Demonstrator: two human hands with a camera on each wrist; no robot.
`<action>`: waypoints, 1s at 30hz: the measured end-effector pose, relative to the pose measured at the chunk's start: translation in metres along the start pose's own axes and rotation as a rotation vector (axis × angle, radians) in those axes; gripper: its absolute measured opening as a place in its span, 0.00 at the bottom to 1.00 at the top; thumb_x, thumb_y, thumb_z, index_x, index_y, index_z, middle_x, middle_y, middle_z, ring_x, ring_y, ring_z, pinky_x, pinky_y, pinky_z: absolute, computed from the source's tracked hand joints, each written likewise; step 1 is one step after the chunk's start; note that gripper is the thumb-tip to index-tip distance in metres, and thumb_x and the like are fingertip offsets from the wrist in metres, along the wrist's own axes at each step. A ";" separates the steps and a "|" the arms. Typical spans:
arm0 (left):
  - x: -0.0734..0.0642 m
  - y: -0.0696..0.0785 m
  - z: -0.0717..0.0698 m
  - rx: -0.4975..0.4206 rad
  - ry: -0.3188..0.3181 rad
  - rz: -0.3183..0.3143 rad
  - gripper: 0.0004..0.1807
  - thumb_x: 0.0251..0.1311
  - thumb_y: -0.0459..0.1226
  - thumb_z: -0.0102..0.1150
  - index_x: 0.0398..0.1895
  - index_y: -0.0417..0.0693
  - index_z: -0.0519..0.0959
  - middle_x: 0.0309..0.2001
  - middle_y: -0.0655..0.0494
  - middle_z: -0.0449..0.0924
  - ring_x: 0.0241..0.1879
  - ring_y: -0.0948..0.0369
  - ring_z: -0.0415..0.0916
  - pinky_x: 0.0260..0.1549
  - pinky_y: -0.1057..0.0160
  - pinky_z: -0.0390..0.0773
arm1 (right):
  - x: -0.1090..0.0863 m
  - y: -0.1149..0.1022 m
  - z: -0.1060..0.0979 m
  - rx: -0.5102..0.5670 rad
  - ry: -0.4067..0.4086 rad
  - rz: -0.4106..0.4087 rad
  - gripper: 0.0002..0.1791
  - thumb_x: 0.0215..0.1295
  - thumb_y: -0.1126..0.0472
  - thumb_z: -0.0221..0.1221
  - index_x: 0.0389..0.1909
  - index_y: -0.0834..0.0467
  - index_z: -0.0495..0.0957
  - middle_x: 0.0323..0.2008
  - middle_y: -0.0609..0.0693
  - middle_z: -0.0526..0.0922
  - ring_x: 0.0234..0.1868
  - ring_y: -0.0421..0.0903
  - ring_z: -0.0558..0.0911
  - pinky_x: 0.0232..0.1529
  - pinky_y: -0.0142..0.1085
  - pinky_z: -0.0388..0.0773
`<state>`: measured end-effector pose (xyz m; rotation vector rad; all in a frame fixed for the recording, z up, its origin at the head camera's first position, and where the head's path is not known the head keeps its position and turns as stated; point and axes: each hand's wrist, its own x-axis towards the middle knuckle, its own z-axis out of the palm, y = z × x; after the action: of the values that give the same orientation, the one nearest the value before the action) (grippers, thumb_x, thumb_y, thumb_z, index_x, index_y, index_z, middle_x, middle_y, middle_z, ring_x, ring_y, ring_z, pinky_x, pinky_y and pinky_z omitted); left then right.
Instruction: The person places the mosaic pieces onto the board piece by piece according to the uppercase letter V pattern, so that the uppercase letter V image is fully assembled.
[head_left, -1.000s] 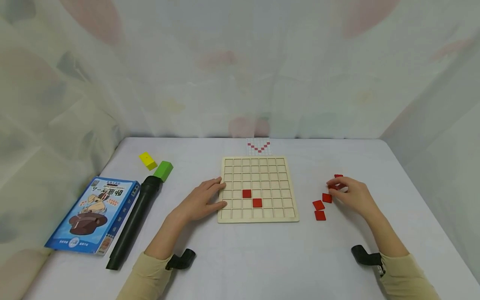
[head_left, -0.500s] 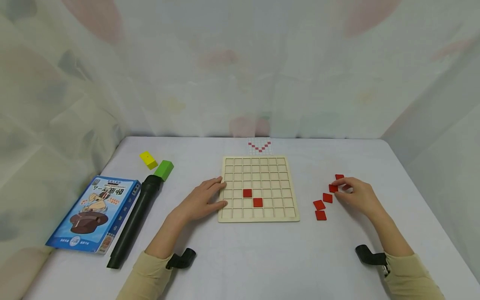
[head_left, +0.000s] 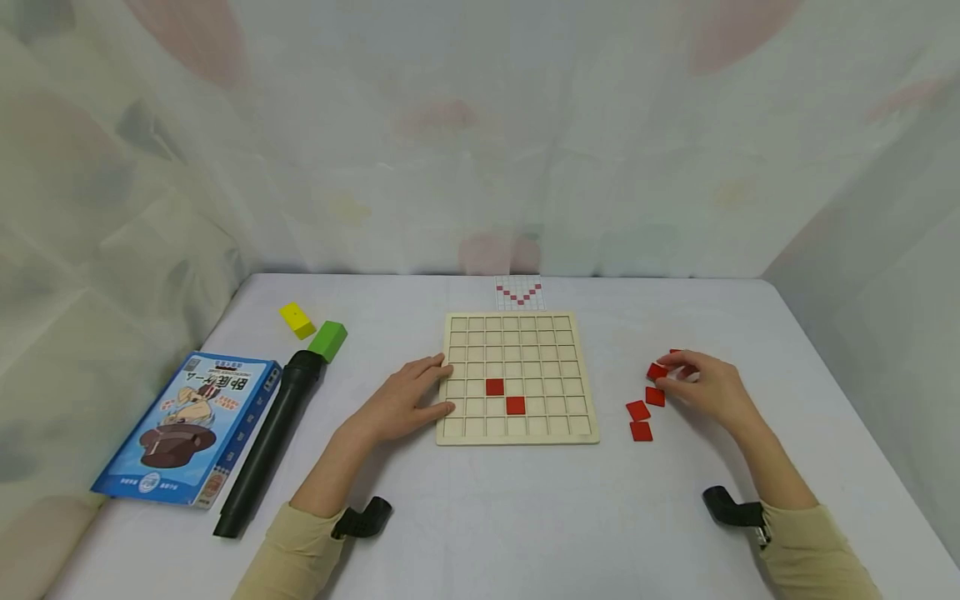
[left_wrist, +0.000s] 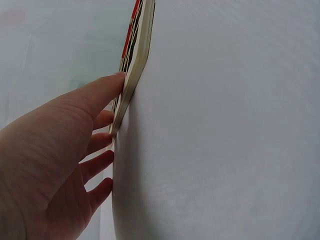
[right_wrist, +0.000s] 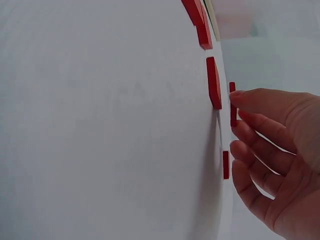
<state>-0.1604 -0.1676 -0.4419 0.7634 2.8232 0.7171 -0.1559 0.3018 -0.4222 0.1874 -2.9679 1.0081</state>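
A pale wooden grid board [head_left: 517, 350] lies mid-table, with two red square tiles [head_left: 495, 387] set in its cells, diagonal to each other. My left hand [head_left: 405, 400] rests at the board's left edge, fingers extended; the left wrist view shows the thumb [left_wrist: 107, 90] touching the rim. To the right of the board, my right hand [head_left: 705, 386] pinches a red tile [head_left: 657, 372] between thumb and fingers. In the right wrist view this pinched tile [right_wrist: 233, 107] appears raised off the table. Several loose red tiles [head_left: 641, 431] lie near that hand, one partly hidden behind its fingers.
Behind the board lies a small grid card [head_left: 519, 293] with a red V pattern. At the left are a blue box [head_left: 187, 429], a black tube [head_left: 270, 446], a green block [head_left: 327, 341] and a yellow block [head_left: 297, 320].
My right hand shifts slightly right, then back left, and the red tile at its fingertips has moved a little left and tilted. My left hand stays in place.
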 end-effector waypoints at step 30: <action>0.000 -0.002 0.001 0.002 0.001 -0.007 0.36 0.64 0.53 0.60 0.70 0.46 0.67 0.73 0.47 0.58 0.71 0.48 0.55 0.66 0.45 0.58 | 0.045 -0.099 0.077 0.164 -0.137 -0.124 0.15 0.57 0.58 0.69 0.46 0.55 0.84 0.38 0.47 0.83 0.37 0.46 0.76 0.35 0.38 0.73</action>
<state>-0.1611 -0.1687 -0.4442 0.7540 2.8261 0.7136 -0.1868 0.1719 -0.4217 0.4526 -2.9453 1.2712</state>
